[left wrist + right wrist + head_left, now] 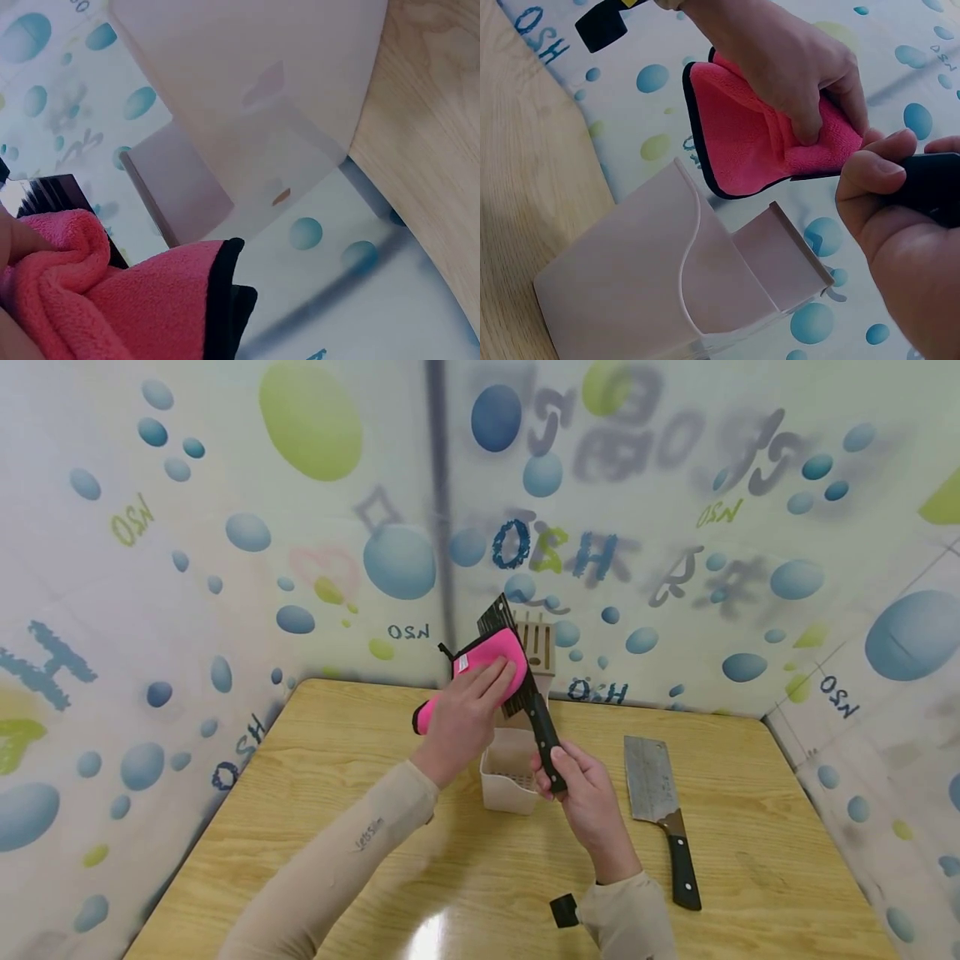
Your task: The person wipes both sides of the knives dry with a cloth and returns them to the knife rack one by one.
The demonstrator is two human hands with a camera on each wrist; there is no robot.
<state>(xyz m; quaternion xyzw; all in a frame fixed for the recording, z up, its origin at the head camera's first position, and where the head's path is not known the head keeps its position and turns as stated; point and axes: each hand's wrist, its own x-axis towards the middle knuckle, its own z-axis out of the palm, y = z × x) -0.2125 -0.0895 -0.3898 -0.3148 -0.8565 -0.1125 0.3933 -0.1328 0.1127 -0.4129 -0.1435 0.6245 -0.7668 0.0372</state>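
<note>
Black-handled knife with broad, shiny dark blade [545, 733] is up off the pale wooden table [300, 760], tilted, blade toward far side. Your right hand [588, 795] grips the handle; your left hand [463, 714] pinches a pink black-edged plush cloth [489, 648] over the blade. Beige plastic holder [508, 799] stands far-middle; grey metal cleaver, black handle [651, 777], lies right.

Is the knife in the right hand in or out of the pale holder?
Out: the right hand holds the knife by its handle; the blade, against the pink cloth, shows outside the holder.
</note>
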